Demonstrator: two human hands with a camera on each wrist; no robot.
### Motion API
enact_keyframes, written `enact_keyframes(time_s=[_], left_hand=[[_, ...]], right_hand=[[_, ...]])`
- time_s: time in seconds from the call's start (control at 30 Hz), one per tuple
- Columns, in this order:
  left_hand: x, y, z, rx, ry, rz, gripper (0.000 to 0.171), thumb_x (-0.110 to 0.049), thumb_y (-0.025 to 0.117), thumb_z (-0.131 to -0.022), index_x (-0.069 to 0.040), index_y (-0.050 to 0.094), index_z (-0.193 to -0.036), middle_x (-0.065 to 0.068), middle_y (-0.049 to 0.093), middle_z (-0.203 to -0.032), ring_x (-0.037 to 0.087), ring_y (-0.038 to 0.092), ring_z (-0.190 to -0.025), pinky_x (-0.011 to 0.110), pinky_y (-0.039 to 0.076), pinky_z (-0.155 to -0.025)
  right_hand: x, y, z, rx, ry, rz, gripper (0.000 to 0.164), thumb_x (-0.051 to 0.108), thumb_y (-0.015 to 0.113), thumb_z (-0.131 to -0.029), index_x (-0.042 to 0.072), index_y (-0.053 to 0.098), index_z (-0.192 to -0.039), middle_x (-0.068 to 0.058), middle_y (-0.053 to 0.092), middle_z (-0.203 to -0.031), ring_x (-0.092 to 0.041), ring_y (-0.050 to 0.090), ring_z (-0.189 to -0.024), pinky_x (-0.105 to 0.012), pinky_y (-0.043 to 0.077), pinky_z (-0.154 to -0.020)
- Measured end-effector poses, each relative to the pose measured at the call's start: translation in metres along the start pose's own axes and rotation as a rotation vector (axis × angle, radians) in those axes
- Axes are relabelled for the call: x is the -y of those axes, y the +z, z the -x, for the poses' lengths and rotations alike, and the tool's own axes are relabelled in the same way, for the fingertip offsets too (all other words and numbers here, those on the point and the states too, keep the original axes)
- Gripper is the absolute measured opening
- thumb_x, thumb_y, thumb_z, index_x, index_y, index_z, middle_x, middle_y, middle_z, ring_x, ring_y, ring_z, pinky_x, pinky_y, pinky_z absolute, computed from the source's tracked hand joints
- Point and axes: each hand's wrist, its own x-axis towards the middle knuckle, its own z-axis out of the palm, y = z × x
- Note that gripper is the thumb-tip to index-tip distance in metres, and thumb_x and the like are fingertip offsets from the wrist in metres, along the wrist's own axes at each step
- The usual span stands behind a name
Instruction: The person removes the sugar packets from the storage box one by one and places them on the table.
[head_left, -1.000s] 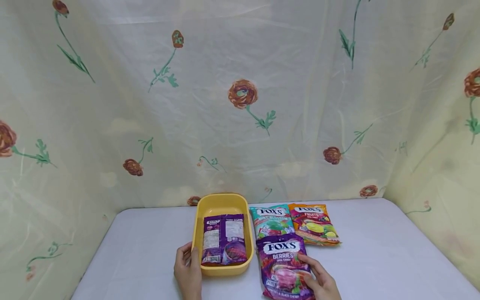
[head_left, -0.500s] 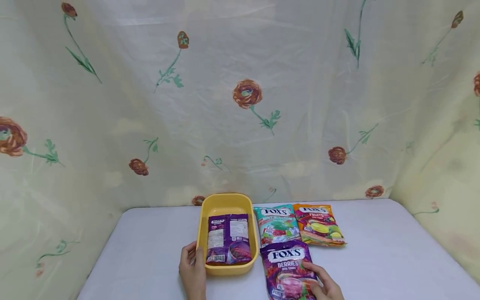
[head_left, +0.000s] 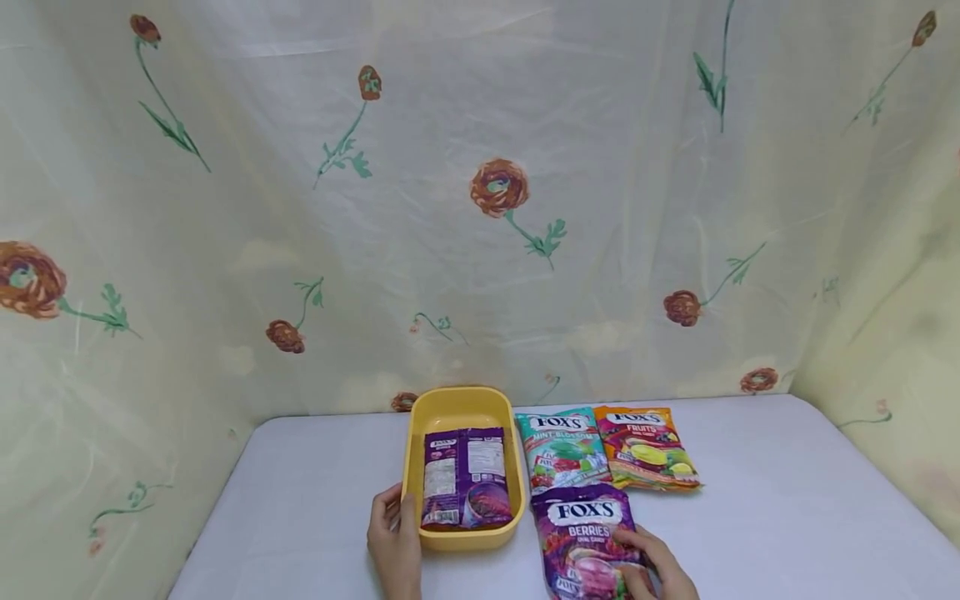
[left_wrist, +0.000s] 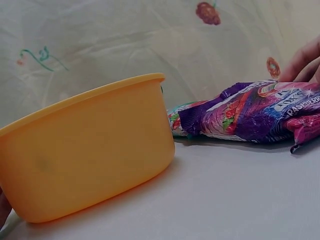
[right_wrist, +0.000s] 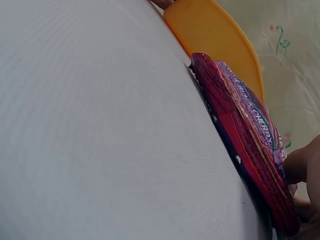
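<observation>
My left hand (head_left: 395,533) holds the left side of a yellow plastic tub (head_left: 465,540), thumb near its front-left corner. Inside the tub a purple Fox's Berries candy bag (head_left: 467,479) lies back side up. My right hand (head_left: 656,562) grips the right edge of another Fox's Berries bag (head_left: 573,537), front side up, its lower end cut off by the head view's edge. In the left wrist view this bag (left_wrist: 250,112) lies low over the table, right of the tub. Fingers (right_wrist: 298,165) rest against the bag's edge in the right wrist view.
Behind the gripped bag lie a teal Fox's Mint Blossom bag (head_left: 562,450) and an orange Fox's Fruits bag (head_left: 648,450), side by side on the white table (head_left: 315,500). A flower-patterned curtain (head_left: 420,250) encloses the back and sides.
The gripped Berries bag has slid a little toward the person, uncovering more of the Mint Blossom bag. The whole head view has shifted slightly; the left hand stays at the tub.
</observation>
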Motion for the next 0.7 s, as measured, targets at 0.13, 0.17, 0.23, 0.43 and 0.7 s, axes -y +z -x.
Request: enact_keyframes(time_s=[0.13,0.17,0.23,0.43,0.7], left_hand=[[0.0004,0.0005,0.0008,-0.003,0.003,-0.001,0.025,-0.011,0.053,-0.091,-0.002,0.059,-0.114,0.019,0.062,-0.118,0.031,0.058,-0.108,0.049,0.05,-0.095],[0.0005,0.0005,0.0008,-0.002,0.002,-0.006,0.025,-0.011,0.053,-0.091,-0.002,0.059,-0.114,0.019,0.062,-0.118,0.031,0.058,-0.108,0.049,0.05,-0.095],[0.0003,0.0004,0.0007,-0.001,0.001,-0.008,0.025,-0.011,0.053,-0.091,-0.002,0.059,-0.114,0.019,0.062,-0.118,0.031,0.058,-0.108,0.049,0.05,-0.095],[-0.0003,0.0003,0.0003,0.0,0.009,0.01,0.025,-0.011,0.053,-0.092,-0.001,0.059,-0.114,0.021,0.061,-0.118,0.032,0.057,-0.108,0.05,0.049,-0.095],[0.0007,0.0018,-0.0002,-0.005,-0.011,-0.014,0.026,-0.013,0.053,-0.092,-0.002,0.058,-0.115,0.019,0.06,-0.119,0.031,0.056,-0.109,0.05,0.049,-0.096]], right_hand=[[-0.0024,0.0001,-0.0001,0.033,0.038,-0.041,0.034,0.014,0.056,-0.09,0.015,0.057,-0.124,-0.018,0.043,-0.141,-0.036,0.047,-0.127,-0.049,0.041,-0.105],[-0.0034,0.0004,-0.0007,0.04,0.047,-0.041,0.034,0.015,0.057,-0.09,0.015,0.057,-0.124,-0.018,0.042,-0.142,-0.036,0.046,-0.127,-0.051,0.041,-0.105],[-0.0049,0.0003,-0.0025,0.057,0.054,-0.042,0.035,0.015,0.058,-0.09,0.014,0.057,-0.124,-0.02,0.04,-0.143,-0.039,0.043,-0.129,-0.054,0.038,-0.107],[-0.0069,-0.0036,-0.0076,0.112,0.064,-0.025,0.037,0.018,0.059,-0.089,0.013,0.056,-0.126,-0.023,0.034,-0.146,-0.044,0.038,-0.132,-0.056,0.037,-0.107],[-0.0039,-0.0074,-0.009,0.14,0.084,-0.037,0.037,0.015,0.055,-0.09,0.011,0.055,-0.127,-0.021,0.027,-0.149,-0.045,0.036,-0.132,-0.055,0.041,-0.105]])
